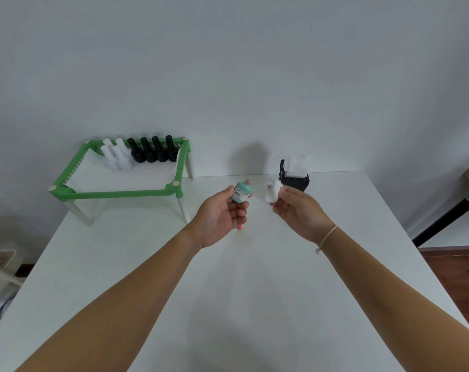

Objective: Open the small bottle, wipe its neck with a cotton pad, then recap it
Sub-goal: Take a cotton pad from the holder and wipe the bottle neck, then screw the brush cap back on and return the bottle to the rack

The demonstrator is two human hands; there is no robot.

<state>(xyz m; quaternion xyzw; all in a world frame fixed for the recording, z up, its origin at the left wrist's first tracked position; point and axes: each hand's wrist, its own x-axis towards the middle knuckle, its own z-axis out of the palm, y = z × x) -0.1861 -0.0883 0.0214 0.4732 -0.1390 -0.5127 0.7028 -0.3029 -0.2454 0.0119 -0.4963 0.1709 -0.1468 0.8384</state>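
Tilting teal small bottle [241,193], uncapped neck.

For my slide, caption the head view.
Left hand holds uncapped teal bottle; right hand brings a cotton pad near.

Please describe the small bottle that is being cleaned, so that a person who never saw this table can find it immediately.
Start at the green rack at the far left of the white table, then move right to the left hand raised over the table's middle. The small bottle is held in its fingers. Unlike the white and black bottles on the rack, it is mint green, uncapped, with a label.
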